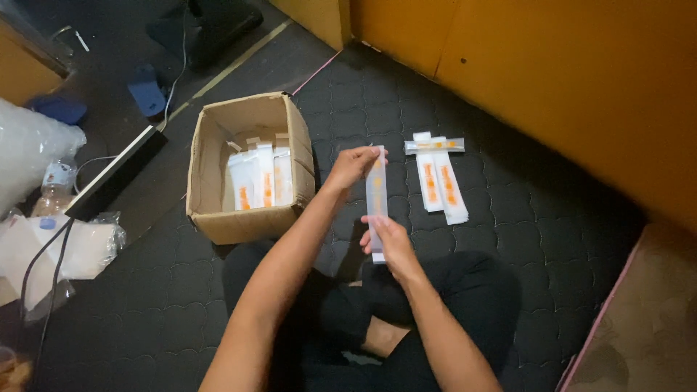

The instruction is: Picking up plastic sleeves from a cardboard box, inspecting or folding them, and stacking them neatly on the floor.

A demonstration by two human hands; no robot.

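Sachet pinched between left hand and right hand.

A person with bare forearms, left hand and right hand ungloved and ringless, wears black trousers, seated beside a cardboard box.

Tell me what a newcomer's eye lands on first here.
First the long white packet, held upright at centre by the left hand at its top and the right hand near its bottom. Then the open cardboard box of similar packets to the left, and the small pile of packets on the dark mat to the right.
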